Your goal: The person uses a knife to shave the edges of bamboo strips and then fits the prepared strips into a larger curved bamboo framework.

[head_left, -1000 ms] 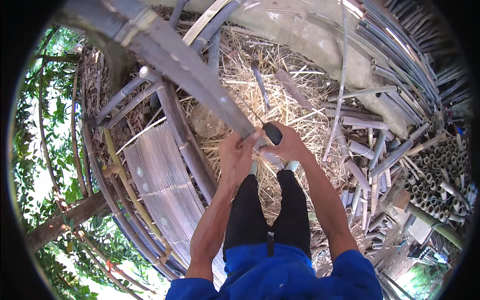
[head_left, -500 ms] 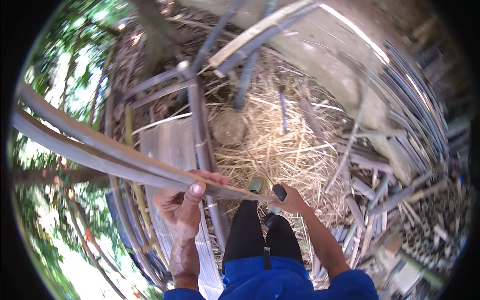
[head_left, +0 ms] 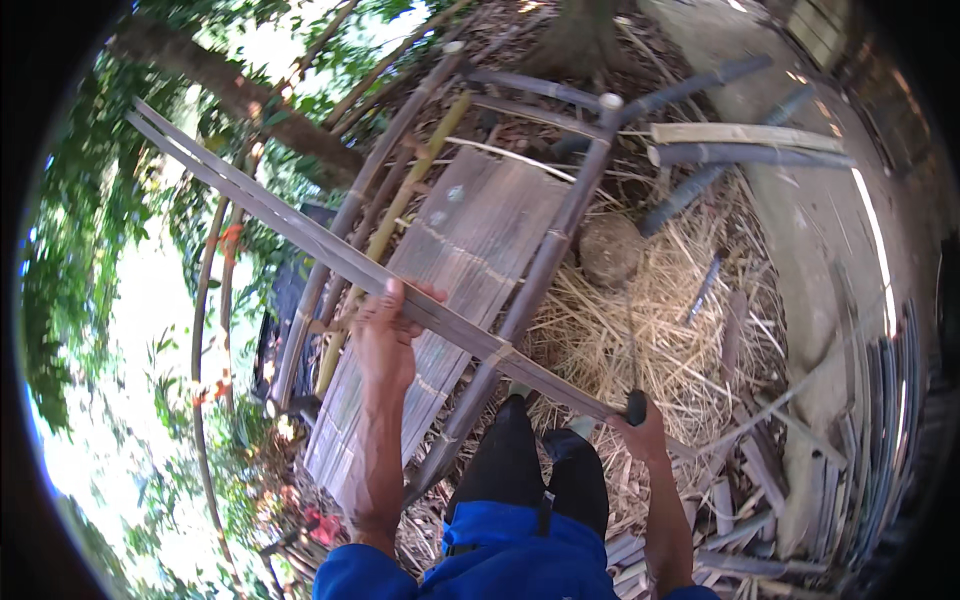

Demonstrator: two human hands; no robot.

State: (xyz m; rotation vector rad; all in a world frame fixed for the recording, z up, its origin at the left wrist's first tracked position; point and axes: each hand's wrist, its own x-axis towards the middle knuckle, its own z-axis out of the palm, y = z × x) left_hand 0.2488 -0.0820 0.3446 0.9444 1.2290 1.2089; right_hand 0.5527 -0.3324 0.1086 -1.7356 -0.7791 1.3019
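A long split bamboo strip (head_left: 455, 325) runs slantwise from the upper left down to the right, parted into two at its far end. My left hand (head_left: 388, 335) is closed around its middle, thumb on top. At the strip's lower right end, my right hand (head_left: 643, 432) grips the dark handle of a knife (head_left: 636, 405). The knife's thin blade points away from me over the straw and is hard to make out. Fingers of the right hand also seem to touch the strip's end.
Under the strip stands a bamboo frame (head_left: 555, 240) with a slatted board (head_left: 480, 230). Straw-like shavings (head_left: 660, 330) cover the ground ahead, beside a round block (head_left: 611, 249). Bamboo poles (head_left: 750, 155) lie at the upper right; more split lengths (head_left: 880, 420) are stacked at right.
My view has swung left, so the frame appears further right. The strip now slopes more steeply down to the right, and its near end and the right hand show further right.
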